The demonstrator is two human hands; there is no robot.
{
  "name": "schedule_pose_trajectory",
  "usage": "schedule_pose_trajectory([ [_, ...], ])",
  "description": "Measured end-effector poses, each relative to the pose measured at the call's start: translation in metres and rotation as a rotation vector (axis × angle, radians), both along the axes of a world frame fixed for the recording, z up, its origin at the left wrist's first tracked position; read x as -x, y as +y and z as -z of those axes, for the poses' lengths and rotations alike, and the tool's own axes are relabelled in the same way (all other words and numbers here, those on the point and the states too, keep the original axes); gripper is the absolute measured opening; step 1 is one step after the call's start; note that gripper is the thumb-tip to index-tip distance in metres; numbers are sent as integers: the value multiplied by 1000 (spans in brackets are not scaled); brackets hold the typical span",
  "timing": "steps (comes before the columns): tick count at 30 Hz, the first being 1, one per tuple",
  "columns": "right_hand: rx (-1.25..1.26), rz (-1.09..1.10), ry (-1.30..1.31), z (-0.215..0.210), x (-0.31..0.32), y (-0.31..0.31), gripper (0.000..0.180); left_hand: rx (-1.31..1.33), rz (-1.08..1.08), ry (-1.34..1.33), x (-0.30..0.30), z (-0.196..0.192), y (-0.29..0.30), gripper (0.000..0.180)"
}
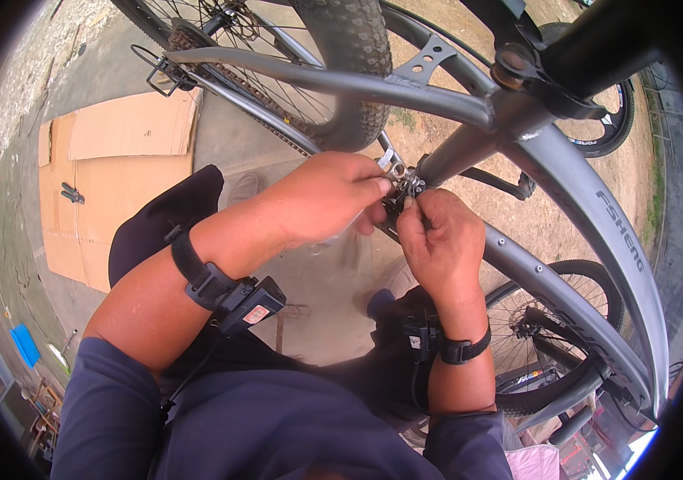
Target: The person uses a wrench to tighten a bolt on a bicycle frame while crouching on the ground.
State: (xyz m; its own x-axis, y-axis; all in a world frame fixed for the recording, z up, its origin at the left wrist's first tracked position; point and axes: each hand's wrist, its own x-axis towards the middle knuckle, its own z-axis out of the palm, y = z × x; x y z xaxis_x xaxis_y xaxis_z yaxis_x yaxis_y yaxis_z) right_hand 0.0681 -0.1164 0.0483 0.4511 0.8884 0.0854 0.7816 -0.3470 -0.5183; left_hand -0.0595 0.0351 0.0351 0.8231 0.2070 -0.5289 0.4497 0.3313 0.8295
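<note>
Your L hand [333,196] & R hand [443,240] are half-curled, thumbs & fingertips at the small silvery metal fitting [413,183] nr foot of the grey metal seat tube [469,144]; can't tell if either grips it. Knobby black rubber tyre [357,48] crowds above. Flat brown cardboard [117,228], far L, bears a small dark tool [72,193].

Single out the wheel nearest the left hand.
The knobbly-tyred wheel at top centre, just beyond the left hand; the other wheels sit farther right.
</note>
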Motion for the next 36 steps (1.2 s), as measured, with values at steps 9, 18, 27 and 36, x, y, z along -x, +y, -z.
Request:
schedule_pose_trajectory([
  [9, -32, -8, -44, -3, 3, 2, 12, -206, -92, 93, 12, -13, 8, 22],
  [18, -45, 37, -16, 0, 5, 4, 21, -588, -139, 6, 41, -19, 27, 16],
  [27, -54, 44, -55, 3, 5, 3, 21, -468, -106, 65, 55, -33, 29, 23],
  [36, -23, 37, -65, 0, 6, 5, 21, -650, 67, 67, 46, -17, 9, 30],
])
